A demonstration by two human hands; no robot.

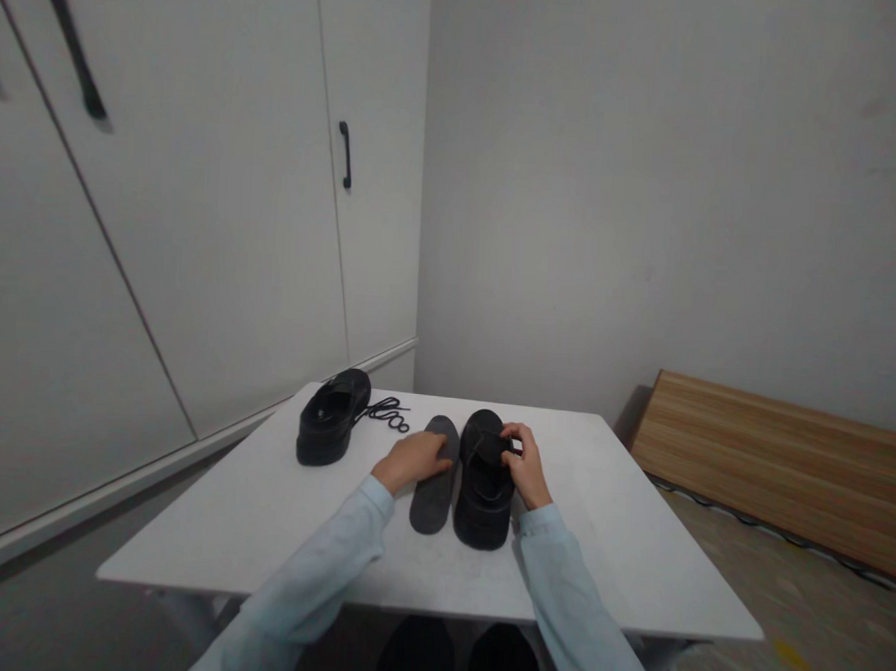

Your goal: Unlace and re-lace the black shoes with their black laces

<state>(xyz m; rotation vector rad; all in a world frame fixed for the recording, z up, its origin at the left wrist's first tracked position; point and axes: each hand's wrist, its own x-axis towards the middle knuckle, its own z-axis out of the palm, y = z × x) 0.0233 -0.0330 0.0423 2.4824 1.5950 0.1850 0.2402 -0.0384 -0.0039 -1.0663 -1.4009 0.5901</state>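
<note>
A black shoe [481, 523] stands on the white table with its heel towards me and no lace visible in it. At the right side of its opening, near the tongue, my right hand [529, 470] has its thumb and fingers closed on the upper. A dark grey insole [430, 505] lies flat just left of that shoe. My left hand [409, 459] reaches over the insole's middle, thumb and fingers apart; whether it presses on it is hard to see. Farther left stands the second black shoe [323, 439], beside black shoelaces [386, 409] in a loose heap.
The white table [257, 536] has its near edge in front of my body. White cabinet doors [274, 216] with black handles rise on the left, and a grey wall [650, 206] stands behind. A wood-grain board [778, 468] leans at the right.
</note>
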